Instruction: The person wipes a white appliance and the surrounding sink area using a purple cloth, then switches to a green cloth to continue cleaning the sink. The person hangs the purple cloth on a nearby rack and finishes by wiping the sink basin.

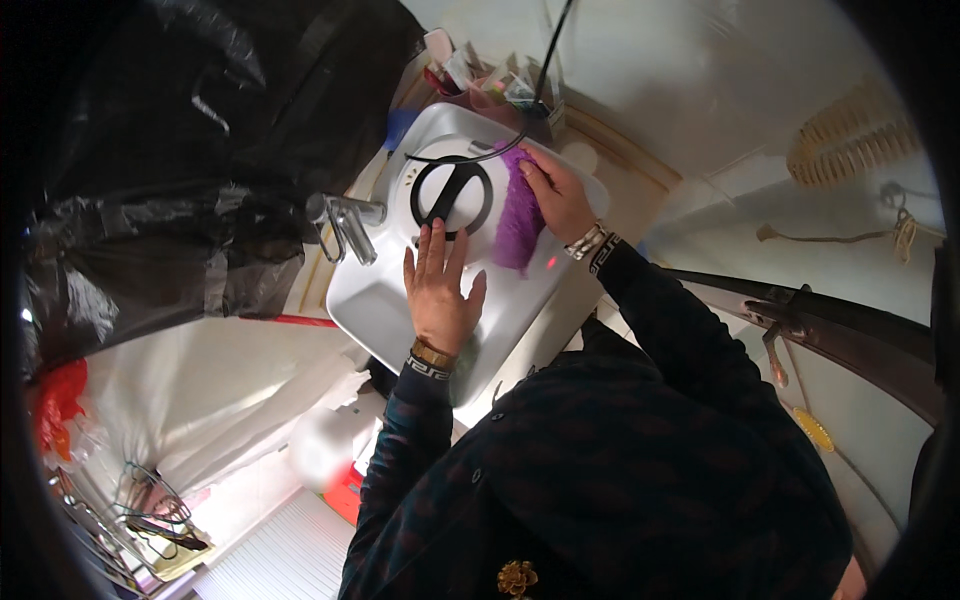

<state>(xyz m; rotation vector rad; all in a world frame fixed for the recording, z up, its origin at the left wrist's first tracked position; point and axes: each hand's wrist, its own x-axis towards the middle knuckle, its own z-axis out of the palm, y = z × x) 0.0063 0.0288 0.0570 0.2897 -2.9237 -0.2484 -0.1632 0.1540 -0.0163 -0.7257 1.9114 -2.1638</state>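
A round white object (409,214) with a black ring and a black bar handle (450,191) across it sits in the white washbasin (360,300). It may be a lidded pot or small appliance; I cannot tell which. My left hand (444,300) lies palm down over it, fingers spread, fingertips at the lower end of the bar. Between the thumb and fingers of my right hand (559,195) is a fuzzy purple cloth (517,217), hanging along the right side of the round object. A chrome faucet (349,217) stands left of it.
A black cable (553,52) runs down across the basin's far side. Beyond the rim are cups with toiletries (480,86). Black plastic sheeting (187,150) covers the left. A dark metal bar (810,315) crosses at right; wire hangers (154,499) hang at lower left.
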